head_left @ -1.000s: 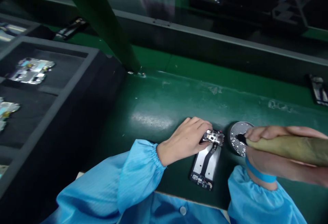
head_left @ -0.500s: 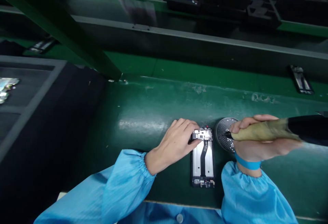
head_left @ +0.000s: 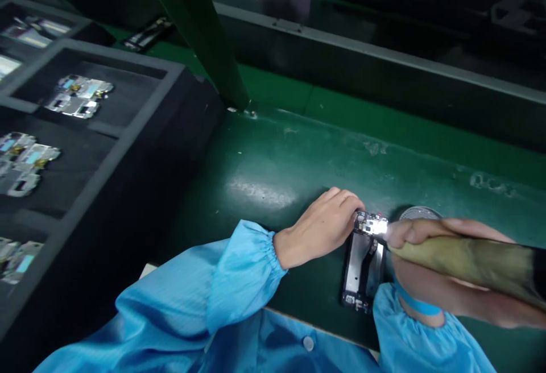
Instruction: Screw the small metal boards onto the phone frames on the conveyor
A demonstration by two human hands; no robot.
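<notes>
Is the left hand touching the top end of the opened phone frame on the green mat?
Touching. In the head view, the left hand lies on the green mat and its fingertips press against the top edge of the black opened phone frame, no gap visible.

Opened-up phone frame [head_left: 362, 268] lay flat on my green bench [head_left: 277, 174], bare silver insides up, my driver [head_left: 464, 262] tipped over its top end.

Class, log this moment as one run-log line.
left hand steadies phone frame | right hand grips screwdriver, tip at frame top
</notes>
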